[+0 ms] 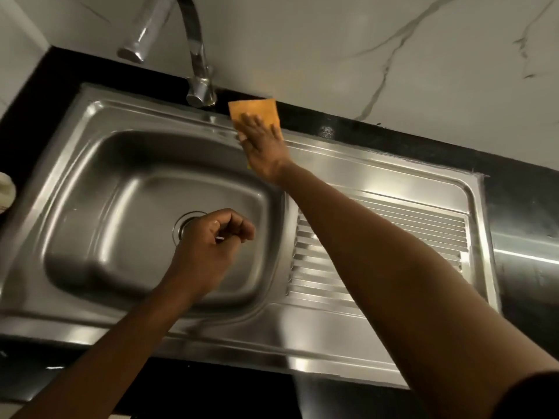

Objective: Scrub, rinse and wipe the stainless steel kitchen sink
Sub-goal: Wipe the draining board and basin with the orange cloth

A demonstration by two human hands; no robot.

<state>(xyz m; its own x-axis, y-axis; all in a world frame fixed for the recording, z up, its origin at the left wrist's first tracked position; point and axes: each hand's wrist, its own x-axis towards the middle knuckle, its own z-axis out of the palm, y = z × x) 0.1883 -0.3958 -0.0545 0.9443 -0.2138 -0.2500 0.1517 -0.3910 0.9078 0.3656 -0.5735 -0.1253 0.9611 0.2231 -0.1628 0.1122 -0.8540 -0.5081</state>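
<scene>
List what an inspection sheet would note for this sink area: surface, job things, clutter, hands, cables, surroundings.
Surface: steel sink with drain and ridged drainboard; shiny.
Job's things: orange cloth lies flat on the sink's back rim, right of the faucet base.
Clutter: pale object at the left edge, cut off; cannot tell what.
Hands: right hand presses flat on the cloth; left hand over the basin, fingers curled, nothing seen in it.
Cables: nothing seen.
Surroundings: black counter, white veined wall.

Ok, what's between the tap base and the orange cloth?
Head view: only bare sink rim and black counter between tap base and orange cloth.
</scene>
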